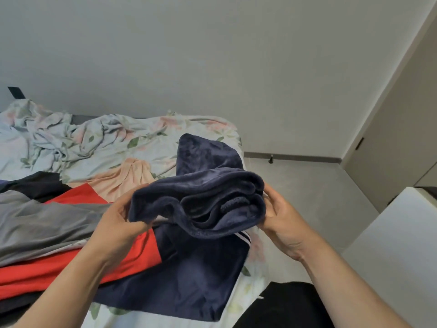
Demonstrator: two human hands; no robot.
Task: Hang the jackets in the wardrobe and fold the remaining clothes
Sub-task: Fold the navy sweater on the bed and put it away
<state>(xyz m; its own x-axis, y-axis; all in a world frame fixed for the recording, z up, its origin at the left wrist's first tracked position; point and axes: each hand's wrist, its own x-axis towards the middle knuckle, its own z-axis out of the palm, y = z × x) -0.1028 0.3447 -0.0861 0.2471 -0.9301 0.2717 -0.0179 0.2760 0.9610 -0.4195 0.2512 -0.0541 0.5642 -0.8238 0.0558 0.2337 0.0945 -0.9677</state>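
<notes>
A folded navy fleece garment [205, 185] is held up above the bed between both hands. My left hand [118, 223] grips its left end, thumb underneath. My right hand [279, 216] clasps its right, folded edge. Below it on the bed lie a navy garment with white stripes [189, 275], a red garment [78, 268], a grey garment [42, 223] and a peach one [123, 176].
The bed [151, 143] has a crumpled floral sheet and runs to a grey wall. A pale floor strip [307, 185] lies to its right. A white cabinet top [397, 245] stands at the right, with a wardrobe door [390, 143] behind it. A black cloth [283, 306] shows bottom centre.
</notes>
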